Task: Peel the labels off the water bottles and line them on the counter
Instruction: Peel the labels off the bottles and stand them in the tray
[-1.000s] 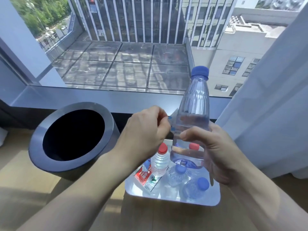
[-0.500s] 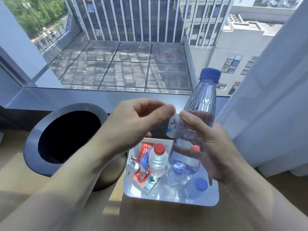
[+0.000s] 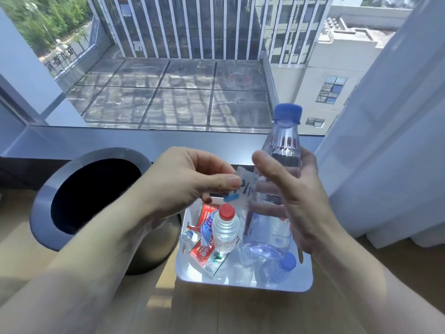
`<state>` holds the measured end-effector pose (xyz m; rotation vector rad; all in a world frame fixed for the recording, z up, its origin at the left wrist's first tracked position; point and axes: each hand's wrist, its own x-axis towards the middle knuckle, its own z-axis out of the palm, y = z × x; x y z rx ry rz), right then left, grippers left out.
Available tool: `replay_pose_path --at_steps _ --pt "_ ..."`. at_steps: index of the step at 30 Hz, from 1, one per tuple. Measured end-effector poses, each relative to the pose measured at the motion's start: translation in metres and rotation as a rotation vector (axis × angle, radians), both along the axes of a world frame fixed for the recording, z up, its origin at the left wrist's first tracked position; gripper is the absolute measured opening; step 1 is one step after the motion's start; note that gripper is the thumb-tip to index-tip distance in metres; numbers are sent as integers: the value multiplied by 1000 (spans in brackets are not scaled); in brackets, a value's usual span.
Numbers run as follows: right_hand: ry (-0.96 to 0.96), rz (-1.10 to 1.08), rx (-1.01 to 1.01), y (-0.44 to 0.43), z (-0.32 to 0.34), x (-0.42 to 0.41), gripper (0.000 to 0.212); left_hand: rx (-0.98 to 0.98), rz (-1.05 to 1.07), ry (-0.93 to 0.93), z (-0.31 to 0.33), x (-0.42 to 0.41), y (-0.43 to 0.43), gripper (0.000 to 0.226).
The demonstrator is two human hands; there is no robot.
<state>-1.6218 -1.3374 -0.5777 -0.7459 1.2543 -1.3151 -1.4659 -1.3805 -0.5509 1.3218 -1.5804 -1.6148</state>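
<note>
Two hands (left hand [image 3: 192,186] pinching label [image 3: 243,189]), one bottle [image 3: 284,150]

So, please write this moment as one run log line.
left hand: pinching label | right hand: holding blue-cap bottle | tray: other bottles

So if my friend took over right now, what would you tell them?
Left hand: fingers pinch the white label, part peeled from the bottle.
Right hand: grips the blue-capped bottle upright above the tray.
In the tray: a red-capped bottle, more blue-capped ones, loose red labels. Bin at left.
Done: some labels off.
Left: finish this peel, then line up the bottles.
</note>
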Motion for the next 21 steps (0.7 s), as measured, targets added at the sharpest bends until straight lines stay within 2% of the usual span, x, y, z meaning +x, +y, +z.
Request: replay_pose_path --at_steps 1,3,7,8,10,11,13,15,18,21 --pt "18 12 4 1 2 1 73 10 -8 -18 1 2 0 12" --pt "-2 25 8 0 2 1 53 46 -21 -44 2 6 1 8" --pt "-132 -52 -21 -3 -1 -8 11 190 26 45 2 14 -3 5" --pt "-151 -68 -17 -3 1 -12 12 215 91 68 1 18 -8 5" --pt "-138 -112 -7 -2 6 -21 36 226 276 95 -2 32 -20 10" --pt "-122 -136 -8 -1 8 -26 38 201 353 78 -5 40 -25 13" --pt "-89 -134 -6 2 10 -35 25 102 390 -72 -13 50 -30 12" --pt "-60 -117 11 3 9 -39 15 42 270 -245 -26 48 -27 17" --pt "-3 -49 14 4 3 -35 13 -72 29 -470 -54 24 -14 25" --pt "45 -2 11 5 2 -26 15 -172 -104 -709 -90 0 -4 27"
